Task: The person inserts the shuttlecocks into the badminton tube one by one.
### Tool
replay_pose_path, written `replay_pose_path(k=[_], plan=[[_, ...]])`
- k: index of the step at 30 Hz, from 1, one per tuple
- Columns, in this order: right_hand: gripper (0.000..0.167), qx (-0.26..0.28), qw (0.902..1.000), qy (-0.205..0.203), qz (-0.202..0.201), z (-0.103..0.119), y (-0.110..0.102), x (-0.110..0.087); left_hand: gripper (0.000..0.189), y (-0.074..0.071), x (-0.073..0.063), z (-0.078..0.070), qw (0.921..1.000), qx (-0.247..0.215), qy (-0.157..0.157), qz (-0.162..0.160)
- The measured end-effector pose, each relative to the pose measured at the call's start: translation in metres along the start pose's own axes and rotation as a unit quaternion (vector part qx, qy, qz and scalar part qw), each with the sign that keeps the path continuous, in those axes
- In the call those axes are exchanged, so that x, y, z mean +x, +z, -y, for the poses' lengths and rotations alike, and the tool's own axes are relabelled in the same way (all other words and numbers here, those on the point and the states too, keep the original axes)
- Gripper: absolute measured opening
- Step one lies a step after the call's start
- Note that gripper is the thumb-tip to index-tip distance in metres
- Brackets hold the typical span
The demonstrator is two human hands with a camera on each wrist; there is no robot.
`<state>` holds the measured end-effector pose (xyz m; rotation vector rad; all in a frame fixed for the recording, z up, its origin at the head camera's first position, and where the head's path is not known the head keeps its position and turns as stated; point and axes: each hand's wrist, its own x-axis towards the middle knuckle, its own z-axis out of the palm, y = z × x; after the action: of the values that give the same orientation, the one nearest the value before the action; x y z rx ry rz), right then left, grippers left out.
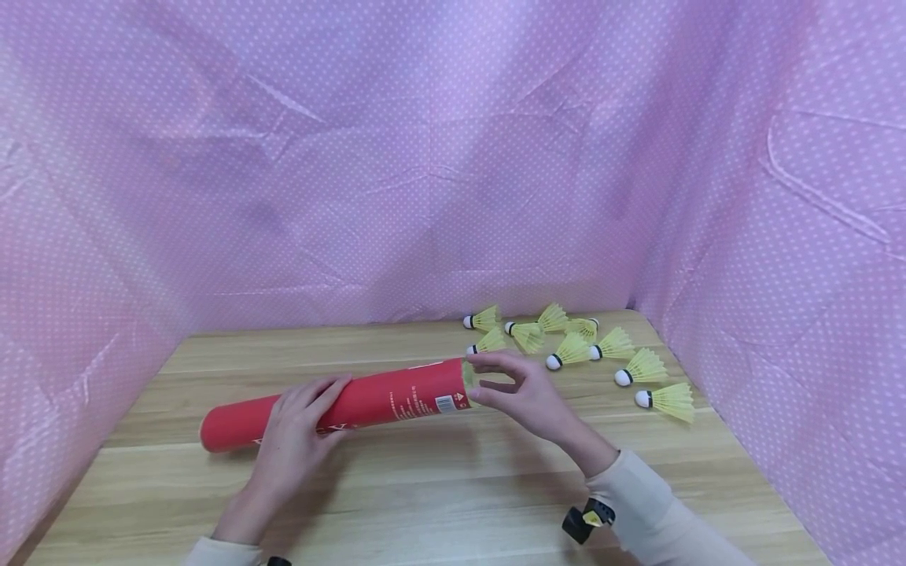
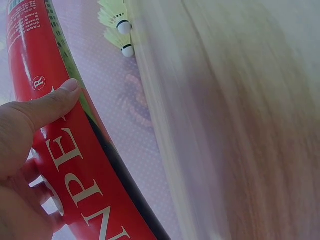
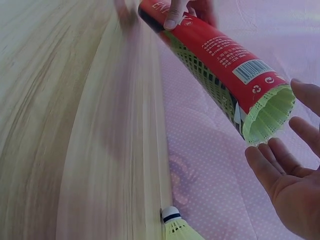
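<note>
My left hand [image 1: 300, 420] grips a red shuttlecock tube [image 1: 396, 393] around its middle, thumb along the near side. The tube lies at a slant over the table, its right end higher in the head view. At that end is the open mouth, where the pale yellow skirt of a shuttlecock [image 3: 270, 117] shows inside. My right hand [image 1: 527, 397] is beside the mouth, its thumb and fingers spread apart around the rim with nothing gripped. White lettering [image 2: 75, 185] and a barcode [image 3: 252, 71] mark the tube's side.
Several yellow shuttlecocks with white tips, such as one near the right edge [image 1: 668, 401] and one at the back [image 1: 484, 318], lie on the wooden table [image 1: 439, 503]. A pink dotted cloth [image 1: 425, 157] walls the back and both sides.
</note>
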<state>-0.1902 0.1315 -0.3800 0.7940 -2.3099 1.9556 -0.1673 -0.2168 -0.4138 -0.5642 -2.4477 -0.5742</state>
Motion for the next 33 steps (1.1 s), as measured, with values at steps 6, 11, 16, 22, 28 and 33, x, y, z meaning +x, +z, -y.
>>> replay_pose_path(k=[6,11,16,22,28,33], plan=[[0.047,-0.009,1.0,-0.005,-0.001,0.0003,0.0013,0.001,0.093,0.0008,0.0005,-0.0008,1.0,0.001,-0.002,0.001],[0.046,-0.009,0.9999,-0.006,-0.004,0.0021,0.0023,0.0023,0.093,0.0009,0.0008,-0.0006,1.0,-0.002,-0.001,-0.001],[0.046,-0.002,1.0,-0.006,-0.007,0.0028,0.0047,0.0049,0.093,0.0001,0.0008,-0.0018,1.0,-0.004,-0.006,0.0],[0.044,0.019,0.9997,-0.004,-0.016,0.0037,0.0057,0.0056,0.092,-0.0012,0.0014,-0.0032,0.9998,-0.008,-0.016,0.0],[0.047,0.062,0.9979,0.001,-0.019,0.0039,0.0058,0.0064,0.09,-0.002,0.0027,-0.0041,0.9998,-0.013,-0.012,-0.001],[0.049,0.08,0.9967,-0.001,-0.018,0.004,0.0059,0.0075,0.089,-0.002,0.0034,-0.0046,0.9998,-0.011,-0.014,-0.001]])
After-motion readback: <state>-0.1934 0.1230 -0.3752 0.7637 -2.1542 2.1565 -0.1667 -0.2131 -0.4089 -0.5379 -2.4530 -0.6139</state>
